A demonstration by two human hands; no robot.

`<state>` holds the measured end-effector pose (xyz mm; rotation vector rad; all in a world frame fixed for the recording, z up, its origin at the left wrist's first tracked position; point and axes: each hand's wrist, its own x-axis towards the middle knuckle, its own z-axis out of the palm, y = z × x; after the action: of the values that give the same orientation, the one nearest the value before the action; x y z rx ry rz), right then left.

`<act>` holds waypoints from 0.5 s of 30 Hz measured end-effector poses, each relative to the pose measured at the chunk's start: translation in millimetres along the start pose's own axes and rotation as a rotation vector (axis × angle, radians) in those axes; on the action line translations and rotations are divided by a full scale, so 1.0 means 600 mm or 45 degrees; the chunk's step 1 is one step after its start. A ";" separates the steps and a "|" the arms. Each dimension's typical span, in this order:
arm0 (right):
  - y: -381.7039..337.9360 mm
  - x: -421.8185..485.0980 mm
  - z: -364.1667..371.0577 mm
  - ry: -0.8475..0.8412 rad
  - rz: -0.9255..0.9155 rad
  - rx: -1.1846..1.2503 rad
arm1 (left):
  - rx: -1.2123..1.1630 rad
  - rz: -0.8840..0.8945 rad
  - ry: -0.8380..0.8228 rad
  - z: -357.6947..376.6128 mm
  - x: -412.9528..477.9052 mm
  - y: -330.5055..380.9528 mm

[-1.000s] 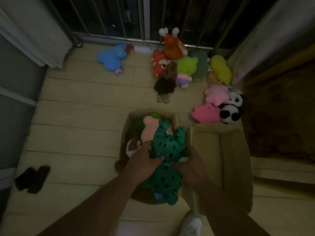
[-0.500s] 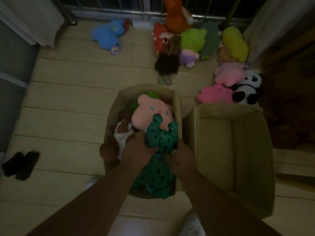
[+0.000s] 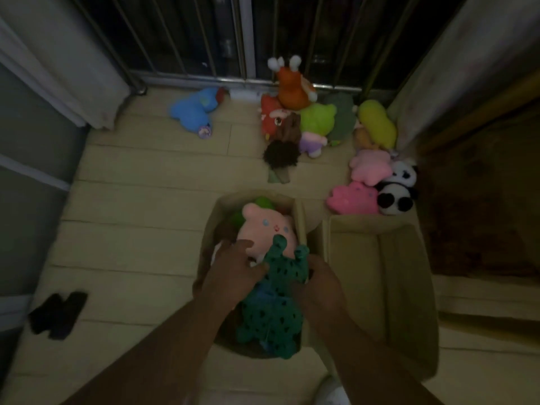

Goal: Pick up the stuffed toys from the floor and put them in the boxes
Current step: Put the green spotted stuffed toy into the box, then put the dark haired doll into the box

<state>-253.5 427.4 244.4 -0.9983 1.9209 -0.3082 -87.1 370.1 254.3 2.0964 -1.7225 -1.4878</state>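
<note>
A green spotted stuffed toy point(image 3: 277, 305) lies in the left cardboard box point(image 3: 209, 229), on top of a pale pink toy point(image 3: 264, 232) and other toys. My left hand point(image 3: 233, 270) rests on the toys with fingers stretched out and its thumb against the green toy. My right hand point(image 3: 321, 283) grips the green toy's right side at the box wall. The right cardboard box point(image 3: 409, 287) stands beside it and looks empty. Several toys lie on the floor beyond: blue point(image 3: 193, 112), orange point(image 3: 292, 87), lime green point(image 3: 317, 118), yellow point(image 3: 377, 124), pink point(image 3: 352, 198), panda point(image 3: 397, 192).
A metal railing point(image 3: 248, 80) closes the far side, with curtains at both ends. A dark-haired doll point(image 3: 282, 153) lies just beyond the left box. A black object point(image 3: 58, 314) sits on the floor at the left. Bare floorboards lie left of the boxes.
The green toy has gone down from above the box into it. My left hand's fingers have loosened from the toy and spread out. My right hand stays on its side.
</note>
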 end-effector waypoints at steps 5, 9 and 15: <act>-0.119 -0.016 -0.061 0.117 -0.101 0.102 | -0.071 0.136 0.076 -0.113 0.000 0.065; -0.213 -0.018 -0.098 0.230 -0.126 0.206 | -0.077 0.315 0.130 -0.202 0.008 0.123; -0.309 -0.012 -0.135 0.425 -0.219 0.223 | -0.087 0.459 0.117 -0.291 0.023 0.186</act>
<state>-222.3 299.8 398.1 -1.0456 2.0621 -0.7700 -51.6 229.3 402.7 1.6787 -1.8611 -1.3042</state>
